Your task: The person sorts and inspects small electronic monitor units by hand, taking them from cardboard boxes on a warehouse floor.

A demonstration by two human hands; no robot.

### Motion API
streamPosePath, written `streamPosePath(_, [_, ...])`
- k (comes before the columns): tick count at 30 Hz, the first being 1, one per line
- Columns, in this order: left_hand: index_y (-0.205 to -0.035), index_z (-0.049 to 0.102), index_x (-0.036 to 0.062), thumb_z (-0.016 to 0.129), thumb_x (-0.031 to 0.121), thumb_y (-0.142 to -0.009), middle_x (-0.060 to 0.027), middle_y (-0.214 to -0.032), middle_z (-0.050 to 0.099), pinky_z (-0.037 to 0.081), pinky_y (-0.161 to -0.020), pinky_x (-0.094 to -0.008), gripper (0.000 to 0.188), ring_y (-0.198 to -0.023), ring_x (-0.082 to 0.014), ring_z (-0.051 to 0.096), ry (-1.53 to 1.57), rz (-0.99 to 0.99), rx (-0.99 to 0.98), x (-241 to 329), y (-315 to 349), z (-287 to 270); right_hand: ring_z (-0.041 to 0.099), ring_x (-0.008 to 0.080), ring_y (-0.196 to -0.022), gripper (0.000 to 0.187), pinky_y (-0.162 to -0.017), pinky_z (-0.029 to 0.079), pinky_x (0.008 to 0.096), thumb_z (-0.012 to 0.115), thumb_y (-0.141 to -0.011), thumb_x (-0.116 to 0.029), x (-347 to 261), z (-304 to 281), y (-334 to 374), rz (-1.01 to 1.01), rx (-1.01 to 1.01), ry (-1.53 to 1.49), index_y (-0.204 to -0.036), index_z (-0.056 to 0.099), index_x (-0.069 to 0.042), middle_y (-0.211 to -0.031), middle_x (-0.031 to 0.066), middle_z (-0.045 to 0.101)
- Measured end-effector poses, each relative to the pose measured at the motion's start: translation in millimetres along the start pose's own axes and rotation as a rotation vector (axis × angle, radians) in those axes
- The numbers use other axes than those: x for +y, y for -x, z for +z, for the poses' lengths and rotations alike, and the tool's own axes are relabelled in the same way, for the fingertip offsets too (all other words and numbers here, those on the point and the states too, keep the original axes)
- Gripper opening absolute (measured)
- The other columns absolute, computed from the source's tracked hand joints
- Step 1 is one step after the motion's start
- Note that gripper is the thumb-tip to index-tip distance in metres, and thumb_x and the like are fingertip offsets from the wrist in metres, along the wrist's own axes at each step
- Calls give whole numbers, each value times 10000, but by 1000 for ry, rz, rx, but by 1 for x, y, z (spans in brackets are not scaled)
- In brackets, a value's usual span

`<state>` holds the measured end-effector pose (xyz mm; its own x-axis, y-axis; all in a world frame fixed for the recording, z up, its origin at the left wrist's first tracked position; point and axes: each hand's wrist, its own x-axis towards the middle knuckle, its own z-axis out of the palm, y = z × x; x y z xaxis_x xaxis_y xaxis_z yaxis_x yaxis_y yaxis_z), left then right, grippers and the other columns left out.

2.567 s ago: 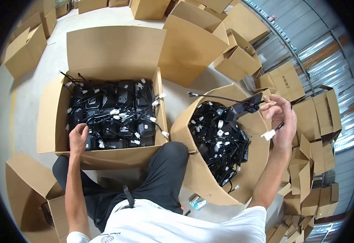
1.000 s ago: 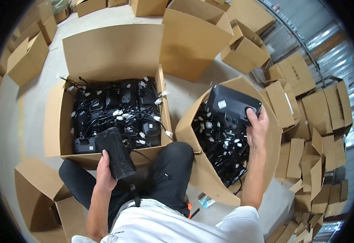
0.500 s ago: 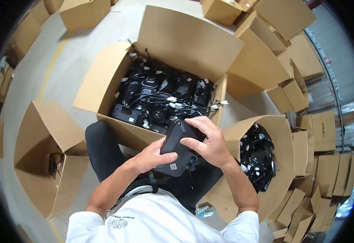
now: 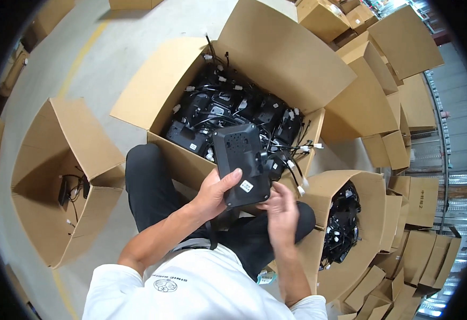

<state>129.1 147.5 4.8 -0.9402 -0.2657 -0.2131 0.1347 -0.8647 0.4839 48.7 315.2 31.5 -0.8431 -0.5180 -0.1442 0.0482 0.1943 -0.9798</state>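
Both hands up at chest level on one black device (image 4: 240, 162) — a flat slab w/ a grille of small holes near its top and a white sticker low on its back face. Left hand (image 4: 216, 192) wraps the lower left edge, thumb laid across the back toward the sticker, fingers curled under; firm clasp, not a pinch. Right hand (image 4: 281, 209) sits at the lower right corner, fingers bent in against the unit's underside — whether they're pinching a cable or just bracing the casing, can't tell. A black bracket w/ cable (image 4: 276, 162) sticks off the right side.

Step in hand, by my read: inspecting or handling the unit over the lap, just in front of the big open box (image 4: 164, 101). Next move likely calls for keeping the left-hand clasp steady while the right frees or sorts that trailing lead — tangle risk w/ the wires hanging over the box edge.

Count: one unit in hand. Three open boxes w/ contents — the big one, packed w/ black units and white-plugged cables, too many to count; the right box (image 4: 351, 266), full of black cabling; the left box (image 4: 78, 149), near bare, one small black item w/ cord. Many more cartons stacked at upper right and along the right side.
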Motion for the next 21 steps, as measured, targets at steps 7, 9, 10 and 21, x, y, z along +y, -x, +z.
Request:
streamPosePath(7, [-1395, 452, 1, 705, 372, -948, -101, -1309, 569, 426, -1063, -359, 634, -1191, -193, 541, -347, 173, 5, -22, 20, -31, 571, 193, -1145, 572, -1042, 430, 347, 720, -923, -210, 7, 34, 5, -20, 46, -406, -1359, 439, 30, -1260, 112, 592])
streamPosePath(9, [-1403, 450, -13, 677, 314, -963, -103, -1316, 573, 422, -1068, -344, 593, -1212, -160, 523, -170, 240, 0, -9, 28, -39, 593, 205, -1136, 619, -1014, 468, 357, 719, -899, -173, 11, 5, 12, -85, -91, -290, -1394, 409, 32, -1279, 129, 589])
streamPosePath(10, [-1377, 481, -16, 677, 307, -965, -95, -1272, 597, 440, -1033, -323, 559, -1166, -140, 541, -75, 211, 43, 3, 35, -33, 598, 205, -1125, 654, -997, 479, 352, 726, -907, -214, 5, -3, 18, -58, -155, -193, -1410, 388, 33, -1268, 134, 591])
streamPosePath(21, [-1137, 612, 9, 326, 562, -1066, -86, -1040, 683, 507, -860, -275, 625, -942, -87, 619, -672, 145, 221, -20, 39, -52, 590, 153, -1010, 724, -912, 484, 290, 747, -895, -476, 8, 13, 28, -124, 52, 185, -1330, 494, 45, -1106, 77, 609])
